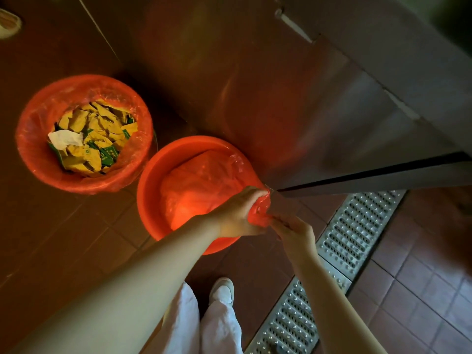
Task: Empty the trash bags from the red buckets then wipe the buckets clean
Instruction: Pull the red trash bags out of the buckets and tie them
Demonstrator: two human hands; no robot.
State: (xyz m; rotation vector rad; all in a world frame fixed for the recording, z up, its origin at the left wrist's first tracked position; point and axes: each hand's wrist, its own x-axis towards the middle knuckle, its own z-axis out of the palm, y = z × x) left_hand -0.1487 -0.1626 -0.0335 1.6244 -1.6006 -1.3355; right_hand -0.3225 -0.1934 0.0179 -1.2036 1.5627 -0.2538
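Both hands, the left hand [238,215] and right hand [293,232], pinched the gathered neck of the thin, soft, probably light trash bag [201,190] still sitting in the nearer red bucket [150,185] on the floor, likely the best hold.

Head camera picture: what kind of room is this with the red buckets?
Probably a working kitchen or a washing-up area. The floor is brown tile with a long metal drain grate set in it, and a steel counter stands beside the red buckets.
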